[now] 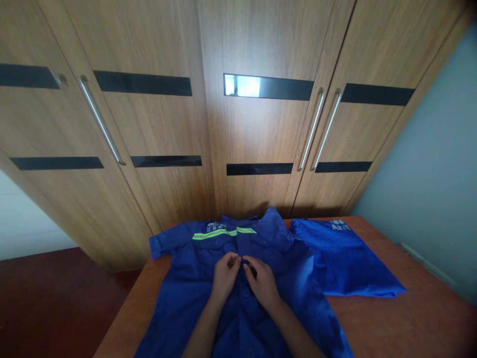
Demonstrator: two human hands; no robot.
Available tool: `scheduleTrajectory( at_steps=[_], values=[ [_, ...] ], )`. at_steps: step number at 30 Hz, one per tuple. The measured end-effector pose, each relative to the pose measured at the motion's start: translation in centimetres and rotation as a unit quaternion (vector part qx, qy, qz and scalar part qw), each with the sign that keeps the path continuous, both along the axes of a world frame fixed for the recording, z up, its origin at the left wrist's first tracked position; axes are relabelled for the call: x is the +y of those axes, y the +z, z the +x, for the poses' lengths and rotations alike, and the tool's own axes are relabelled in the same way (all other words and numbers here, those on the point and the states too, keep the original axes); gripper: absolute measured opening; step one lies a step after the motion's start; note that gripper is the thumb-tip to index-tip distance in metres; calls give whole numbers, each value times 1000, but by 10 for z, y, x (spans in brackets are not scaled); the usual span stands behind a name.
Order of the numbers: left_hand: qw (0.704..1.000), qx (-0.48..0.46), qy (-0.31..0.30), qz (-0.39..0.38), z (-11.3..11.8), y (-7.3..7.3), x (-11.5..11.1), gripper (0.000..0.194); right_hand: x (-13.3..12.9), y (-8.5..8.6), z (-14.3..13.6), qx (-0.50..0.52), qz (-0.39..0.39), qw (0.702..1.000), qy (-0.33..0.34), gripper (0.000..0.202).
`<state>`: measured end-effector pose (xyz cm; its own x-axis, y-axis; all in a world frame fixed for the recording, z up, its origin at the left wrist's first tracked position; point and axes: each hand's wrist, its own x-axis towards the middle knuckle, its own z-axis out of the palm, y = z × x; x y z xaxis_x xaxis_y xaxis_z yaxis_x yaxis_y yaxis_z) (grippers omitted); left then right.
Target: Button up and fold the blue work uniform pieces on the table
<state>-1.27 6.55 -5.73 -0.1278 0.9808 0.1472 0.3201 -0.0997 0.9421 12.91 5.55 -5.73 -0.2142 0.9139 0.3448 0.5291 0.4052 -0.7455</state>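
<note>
A navy blue work shirt (194, 293) lies spread front side up on the table, its collar toward the wardrobe. Yellow-green reflective strips cross its chest, with white print above the left one. My left hand (226, 272) and my right hand (259, 277) meet at the front placket, just below the strips. Both have thumb and fingers pinched together on the placket's edge, fingertips almost touching. Any button between the fingertips is too small to make out. Further down the placket, buttons show faintly.
A folded bright blue garment or bag (346, 263) with white print lies right of the shirt on the brown wooden table (421, 323). Behind stands a wooden wardrobe (253, 132) with metal handles and dark strips. A pale wall (428, 179) is at the right.
</note>
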Motion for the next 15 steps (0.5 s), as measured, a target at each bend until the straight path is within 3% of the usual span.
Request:
scheduleTrajectory(
  at_steps=[5,8,15],
  values=[
    [1000,5,-1,1,2,-4,0,24,5,20,-1,-133,48,990,-17,23],
    [1000,10,3,4,2,-5,1,23,8,27,-2,-164,50,985,-18,21],
    [999,41,12,22,3,-2,-3,21,17,18,-1,30,-36,998,-39,17]
  ],
)
